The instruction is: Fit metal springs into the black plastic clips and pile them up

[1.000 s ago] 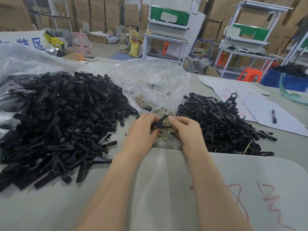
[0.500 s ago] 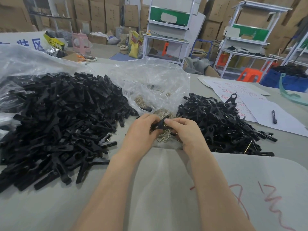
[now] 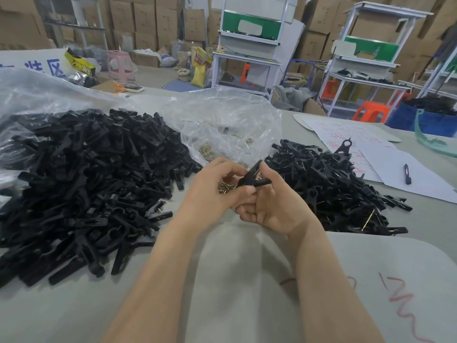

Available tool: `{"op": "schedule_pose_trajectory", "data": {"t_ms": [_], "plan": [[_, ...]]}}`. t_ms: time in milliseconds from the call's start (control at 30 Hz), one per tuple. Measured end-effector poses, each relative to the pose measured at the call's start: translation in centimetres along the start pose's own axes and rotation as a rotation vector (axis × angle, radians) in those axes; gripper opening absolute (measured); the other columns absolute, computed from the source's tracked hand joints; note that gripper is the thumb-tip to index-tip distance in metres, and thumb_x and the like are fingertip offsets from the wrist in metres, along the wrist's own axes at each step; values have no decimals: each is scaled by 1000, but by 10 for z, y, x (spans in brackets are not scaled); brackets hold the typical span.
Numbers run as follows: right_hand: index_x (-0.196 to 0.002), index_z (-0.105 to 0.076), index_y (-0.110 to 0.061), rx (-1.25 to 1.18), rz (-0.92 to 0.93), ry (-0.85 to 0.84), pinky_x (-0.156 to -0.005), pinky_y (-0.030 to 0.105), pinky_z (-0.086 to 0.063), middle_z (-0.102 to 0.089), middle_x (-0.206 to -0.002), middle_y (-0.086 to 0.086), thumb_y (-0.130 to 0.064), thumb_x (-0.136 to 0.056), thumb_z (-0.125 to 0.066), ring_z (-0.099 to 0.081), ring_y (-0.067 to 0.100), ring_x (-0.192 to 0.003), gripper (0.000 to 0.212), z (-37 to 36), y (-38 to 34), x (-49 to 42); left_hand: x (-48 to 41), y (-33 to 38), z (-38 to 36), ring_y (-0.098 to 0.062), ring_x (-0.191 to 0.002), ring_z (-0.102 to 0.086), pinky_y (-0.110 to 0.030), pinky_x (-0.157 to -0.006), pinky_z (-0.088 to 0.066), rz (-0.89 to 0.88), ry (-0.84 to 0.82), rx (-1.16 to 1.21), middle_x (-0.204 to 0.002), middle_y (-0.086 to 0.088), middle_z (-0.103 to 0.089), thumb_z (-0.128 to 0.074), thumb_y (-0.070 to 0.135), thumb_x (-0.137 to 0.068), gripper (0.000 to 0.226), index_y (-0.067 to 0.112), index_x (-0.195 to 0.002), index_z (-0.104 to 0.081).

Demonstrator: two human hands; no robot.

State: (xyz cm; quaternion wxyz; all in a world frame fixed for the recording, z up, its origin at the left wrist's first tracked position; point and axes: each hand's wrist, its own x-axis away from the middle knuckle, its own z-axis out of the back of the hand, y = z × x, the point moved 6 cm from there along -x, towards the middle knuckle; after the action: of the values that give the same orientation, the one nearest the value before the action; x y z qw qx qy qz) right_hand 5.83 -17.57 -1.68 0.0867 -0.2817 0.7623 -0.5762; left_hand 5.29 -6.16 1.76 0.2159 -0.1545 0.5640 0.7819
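Black plastic clip (image 3: 252, 178) now sits lifted between our hands at centre, turned since a second ago: left hand (image 3: 212, 191) pinches it, right hand (image 3: 269, 206) grips its tail, spring seemingly seated; finished pile (image 3: 329, 186) waits at three o'clock.

A warehouse assembly floor: stacked cardboard boxes (image 3: 146, 18) line the walls behind white workbenches (image 3: 247, 58) and heaped black plastic clips (image 3: 81, 179).
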Motion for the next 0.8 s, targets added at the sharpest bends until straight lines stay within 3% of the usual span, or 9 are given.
{"op": "schedule_pose_trajectory", "data": {"t_ms": [100, 233, 467, 633, 733, 800], "plan": [[-91, -73, -10, -97, 57, 26, -64, 20, -53, -69, -76, 5, -56, -77, -53, -63, 14, -65, 51, 2, 3, -4, -1, 1, -1, 5, -88, -52, -4, -79, -34, -35, 3, -67, -91, 9, -59, -77, 16, -76, 23, 32, -85, -64], [-79, -76, -13, -200, 103, 65, -57, 18, -51, -68, -76, 1, -45, -78, -55, -61, 10, -58, 38, 1, 9, -10, 0, -1, 0, -4, -80, -50, -15, -76, -40, -54, 12, -127, -82, -1, -56, -79, 17, -74, 18, 15, -86, -66], [-75, -77, -13, -272, 129, 117, -53, 19, -51, -70, -79, 2, -39, -74, -60, -61, 8, -57, 31, 7, 14, -12, 1, -1, -4, 0, -77, -51, -6, -73, -38, -66, -18, -109, -86, 7, -56, -79, 15, -73, 28, 32, -91, -66], [-71, -77, -14, -214, 124, 166, -52, 18, -51, -69, -73, -1, -37, -71, -62, -61, 6, -54, 27, 11, 16, -14, 1, -2, -7, -6, -78, -52, -20, -77, -44, -52, -40, -136, -87, 5, -56, -78, 14, -75, 21, 15, -94, -71], [-78, -76, -13, -163, 71, 168, -54, 20, -52, -66, -71, 2, -45, -69, -65, -62, 9, -56, 35, 13, 18, -13, 0, -5, -6, -8, -80, -53, -22, -79, -44, -51, -53, -156, -86, 4, -56, -78, 15, -76, 21, 14, -95, -71], [-87, -71, -12, -74, 28, 210, -56, 22, -53, -65, -69, 4, -60, -61, -66, -63, 13, -59, 55, 17, 15, -10, 0, -9, -5, -9, -81, -53, -22, -79, -43, -31, -40, -182, -85, 2, -56, -77, 19, -77, 19, 13, -94, -69]]}}
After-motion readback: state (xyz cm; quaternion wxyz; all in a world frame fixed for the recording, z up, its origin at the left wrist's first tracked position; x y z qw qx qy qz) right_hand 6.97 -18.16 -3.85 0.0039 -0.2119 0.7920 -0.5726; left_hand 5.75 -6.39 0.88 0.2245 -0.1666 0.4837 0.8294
